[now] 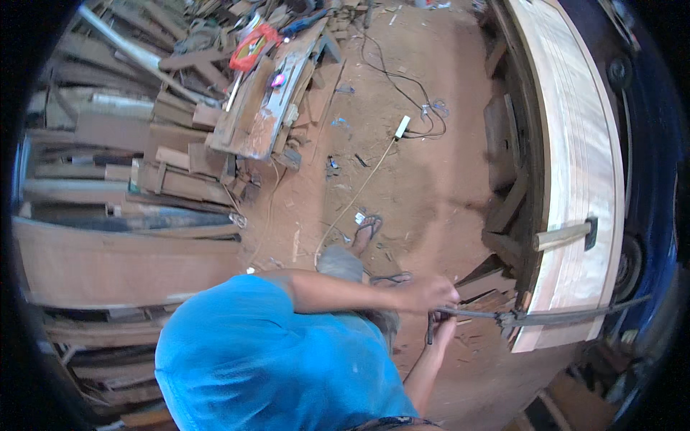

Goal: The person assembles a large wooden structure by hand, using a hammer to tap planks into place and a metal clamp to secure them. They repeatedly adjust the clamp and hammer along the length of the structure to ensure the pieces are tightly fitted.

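Note:
A long metal bar clamp (553, 316) lies across the near end of a long, pale wooden panel (575, 144). Its screw end and dark cross handle (430, 329) stick out past the panel's left edge. My left hand (425, 293) is closed at this end, on the upper side of the bar. Just below, my right hand (445, 328) is closed on the same end, beside the handle. The fingers of both hands are partly hidden. On the panel, a little farther off, rests a hammer (564, 236) with a wooden handle and dark head.
The panel lies on a dark timber support (528, 237). A blue vehicle (650, 244) stands beyond it. A cable runs over the dirt floor to a white power strip (402, 127). Stacked boards (129, 258) and a cluttered bench (269, 108) stand to the left.

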`<state>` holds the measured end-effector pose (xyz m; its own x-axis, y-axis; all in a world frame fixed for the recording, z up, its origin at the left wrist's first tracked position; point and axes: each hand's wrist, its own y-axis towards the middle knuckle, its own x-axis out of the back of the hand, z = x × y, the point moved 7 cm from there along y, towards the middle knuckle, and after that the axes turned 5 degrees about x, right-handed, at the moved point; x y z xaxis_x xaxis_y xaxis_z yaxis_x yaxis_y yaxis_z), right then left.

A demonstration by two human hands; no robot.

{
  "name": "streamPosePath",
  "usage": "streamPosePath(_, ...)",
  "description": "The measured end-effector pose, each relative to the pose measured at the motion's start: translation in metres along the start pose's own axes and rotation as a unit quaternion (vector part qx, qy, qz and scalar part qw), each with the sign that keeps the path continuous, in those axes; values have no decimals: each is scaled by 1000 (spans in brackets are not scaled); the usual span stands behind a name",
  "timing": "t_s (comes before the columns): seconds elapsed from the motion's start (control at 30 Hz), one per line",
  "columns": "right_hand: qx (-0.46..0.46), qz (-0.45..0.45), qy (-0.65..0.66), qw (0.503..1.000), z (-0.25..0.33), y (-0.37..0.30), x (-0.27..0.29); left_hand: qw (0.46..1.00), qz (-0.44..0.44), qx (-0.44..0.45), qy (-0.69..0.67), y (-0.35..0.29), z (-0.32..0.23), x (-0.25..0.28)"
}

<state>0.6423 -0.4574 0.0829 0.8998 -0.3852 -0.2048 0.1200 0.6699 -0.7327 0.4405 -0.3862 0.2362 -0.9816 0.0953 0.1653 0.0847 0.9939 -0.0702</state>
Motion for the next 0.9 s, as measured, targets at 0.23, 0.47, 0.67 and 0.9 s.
streamPosePath(0.23,41,-5,-250,967,123,-88,4,914,-297,274,23,-66,204,217)
streamPosePath(0.47,-2,145,-621,770,102,-94,-115,817,-405,408,-41,-205,302,316)
streamPosePath(0.67,22,34,-729,683,81,-105,-156,770,-329,546,-19,-261,387,299)
streamPosePath(0.9,-57,164,-831,529,80,-28,-68,792,-328,506,-93,-197,394,249)
